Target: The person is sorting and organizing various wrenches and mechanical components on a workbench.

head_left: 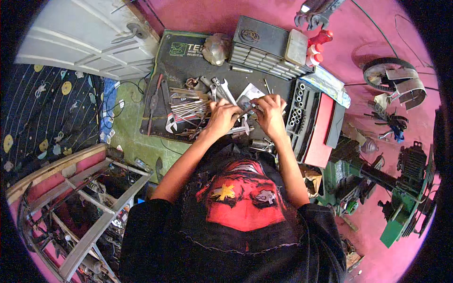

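Observation:
Over the dark workbench mat (184, 66), my left hand (223, 117) and my right hand (270, 112) are both closed, fingertips drawn close together. Between them is a small dark metal piece (246, 107), pinched from both sides; its exact kind is too small to make out. Just below the fingers lies a slim silver tool (246, 126), partly hidden. Beyond my left hand rest several wrenches (225, 90), and to its left spreads a pile of thin metal rods (188, 104). A white paper (251, 91) lies behind my right hand.
A grey cabinet of small drawers (262, 56) stands at the back, with red-capped bottles (314, 54) beside it. An open socket set (298, 111) lies right. An adjustable wrench (171, 123) is at the left edge. Green machinery (396, 212) stands far right, a metal frame (94, 221) lower left.

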Available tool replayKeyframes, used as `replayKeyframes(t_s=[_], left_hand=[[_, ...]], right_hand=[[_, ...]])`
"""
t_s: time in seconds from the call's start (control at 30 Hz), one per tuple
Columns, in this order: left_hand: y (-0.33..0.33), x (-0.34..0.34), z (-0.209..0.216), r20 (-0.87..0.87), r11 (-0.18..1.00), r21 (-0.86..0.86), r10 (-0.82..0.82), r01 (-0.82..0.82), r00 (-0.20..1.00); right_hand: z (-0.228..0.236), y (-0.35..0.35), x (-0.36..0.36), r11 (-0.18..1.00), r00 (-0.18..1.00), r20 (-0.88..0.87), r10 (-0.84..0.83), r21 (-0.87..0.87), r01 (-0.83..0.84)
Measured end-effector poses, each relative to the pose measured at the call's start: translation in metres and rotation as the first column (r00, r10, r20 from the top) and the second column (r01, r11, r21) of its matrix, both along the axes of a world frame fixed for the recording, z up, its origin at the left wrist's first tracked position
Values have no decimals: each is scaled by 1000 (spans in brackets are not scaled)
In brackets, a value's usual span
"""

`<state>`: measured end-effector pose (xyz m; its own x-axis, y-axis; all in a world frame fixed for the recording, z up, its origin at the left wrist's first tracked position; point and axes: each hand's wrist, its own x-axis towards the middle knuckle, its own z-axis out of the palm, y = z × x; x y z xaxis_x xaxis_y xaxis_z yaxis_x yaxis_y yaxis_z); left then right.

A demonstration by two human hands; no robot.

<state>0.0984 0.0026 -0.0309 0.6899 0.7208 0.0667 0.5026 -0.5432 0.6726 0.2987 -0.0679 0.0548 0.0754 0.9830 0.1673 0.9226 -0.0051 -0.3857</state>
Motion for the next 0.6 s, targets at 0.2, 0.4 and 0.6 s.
replayKeyframes(t_s=[0.2,0.4,0.6], left_hand=[[7,35,13,132,997,-39,-67,73,989],[4,66,44,234,992,-73,-82,101,969],[-12,73,61,236,985,63,-173,163,956]], right_hand=[[29,-12,8,999,987,-158,-29,33,35],[36,-33,24,985,962,-219,-164,14,171],[24,-62,35,974,927,-309,-212,14,227]])
